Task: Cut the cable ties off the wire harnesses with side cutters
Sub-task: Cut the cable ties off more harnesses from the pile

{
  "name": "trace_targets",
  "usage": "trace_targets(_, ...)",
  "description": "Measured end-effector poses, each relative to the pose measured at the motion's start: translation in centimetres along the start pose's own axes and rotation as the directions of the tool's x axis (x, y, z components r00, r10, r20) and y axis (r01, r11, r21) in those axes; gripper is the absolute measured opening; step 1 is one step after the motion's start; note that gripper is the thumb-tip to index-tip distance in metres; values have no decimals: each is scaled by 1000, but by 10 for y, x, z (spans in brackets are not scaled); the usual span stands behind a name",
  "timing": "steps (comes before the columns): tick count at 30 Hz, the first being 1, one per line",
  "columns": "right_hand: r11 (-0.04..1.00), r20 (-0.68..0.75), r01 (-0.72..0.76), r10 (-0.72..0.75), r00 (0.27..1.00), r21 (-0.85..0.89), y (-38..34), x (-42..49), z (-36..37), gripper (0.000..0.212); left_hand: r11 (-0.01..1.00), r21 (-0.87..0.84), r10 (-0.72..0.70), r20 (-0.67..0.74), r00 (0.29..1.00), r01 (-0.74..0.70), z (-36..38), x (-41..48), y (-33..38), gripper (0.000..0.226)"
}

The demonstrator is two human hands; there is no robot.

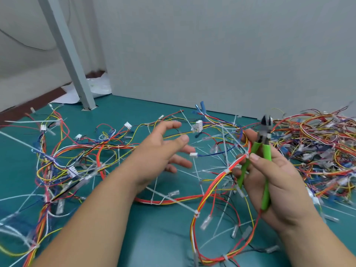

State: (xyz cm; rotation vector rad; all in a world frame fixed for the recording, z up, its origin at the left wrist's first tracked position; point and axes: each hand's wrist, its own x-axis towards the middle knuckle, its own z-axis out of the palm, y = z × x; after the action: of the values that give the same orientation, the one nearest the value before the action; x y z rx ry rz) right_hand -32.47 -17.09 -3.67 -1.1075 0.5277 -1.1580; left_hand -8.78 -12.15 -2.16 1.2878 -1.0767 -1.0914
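My right hand (pixel 273 182) holds green-handled side cutters (pixel 264 151) upright, jaws pointing up near the wall, and it also pinches a red, orange and yellow wire harness (pixel 217 182) between thumb and fingers. A white cable tie (pixel 227 172) wraps that harness just left of my fingers, and another (pixel 196 213) sits lower on the loop. My left hand (pixel 163 151) hovers in the middle with fingers spread, holding nothing, above loose wires.
A green mat (pixel 163 237) covers the table. A tangle of harnesses (pixel 57 166) lies at the left, and a dense pile (pixel 317 147) at the right. A grey wall panel (pixel 212 54) stands behind. A grey post (pixel 77 74) rises at the back left.
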Motion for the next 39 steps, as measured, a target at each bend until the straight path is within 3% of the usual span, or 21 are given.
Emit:
trace_targets(2, 999, -27, 24, -24, 999, 28, -4, 1, -2, 54, 993, 106, -56, 106, 993, 44, -8, -5, 3, 33)
trace_targets(5, 998, -60, 35, -32, 998, 49, -7, 1, -8, 54, 931, 356, -34, -139, 990, 82, -8, -2, 2, 5)
trace_targets(6, 998, -64, 30, -26, 998, 55, -7, 1, -9, 53, 920, 380, -14, -208, 978, 94, -7, 0, 1, 13)
trace_targets(8, 998, -60, 19, -16, 998, 56, -7, 1, -10, 53, 932, 351, 9, -262, 965, 87, -4, 2, 0, 26)
trace_targets(11, 1000, -28, 15, -16, 999, -27, -3, 0, -7, 51, 993, 104, -18, -288, 957, 50, 7, 5, 0, 31)
trace_targets(16, 966, 51, -26, 40, 998, -259, 5, -6, -2, 55, 957, -240, 35, -468, 883, -165, 16, 9, 5, 28)
trace_targets(18, 915, 88, 7, 31, 996, -403, 1, -10, 2, 55, 953, -206, 99, -478, 873, -221, 15, 9, 4, 27)
trace_targets(21, 823, 30, 107, -109, 994, -557, -2, -8, 2, 44, 972, 82, 232, -493, 838, -221, 14, 10, -4, 28)
trace_targets(22, 835, 3, 121, -141, 990, -536, -2, -7, 2, 43, 949, 213, 309, -486, 818, -232, 14, 10, -7, 26)
trace_targets(24, 963, -26, 89, -99, 995, -255, -4, -7, 6, 46, 863, 435, 442, -406, 800, -256, 18, 10, -12, 23)
trace_targets(26, 997, 66, -18, 14, 998, 70, -7, -8, 10, 59, 824, 491, 476, -332, 814, -282, 25, 8, -14, 20)
trace_targets(27, 989, 134, -77, 60, 989, 129, -8, -9, 10, 67, 824, 483, 475, -303, 826, -297, 30, 6, -14, 20)
trace_targets(29, 974, 269, -174, 130, 954, 148, -8, -11, 10, 79, 824, 452, 478, -227, 848, -343, 38, 3, -13, 19)
trace_targets(31, 967, 336, -234, 189, 923, 99, -7, -13, 11, 79, 796, 457, 493, -108, 864, -397, 44, 0, -14, 16)
trace_targets(35, 955, 297, -291, 262, 918, 58, -4, -14, 13, 75, 737, 550, 416, 90, 905, -393, 51, -6, -18, 23)
trace_targets(39, 966, 224, -249, 229, 947, 66, -3, -9, 9, 66, 731, 589, 255, 234, 938, -345, 51, -11, -17, 55)
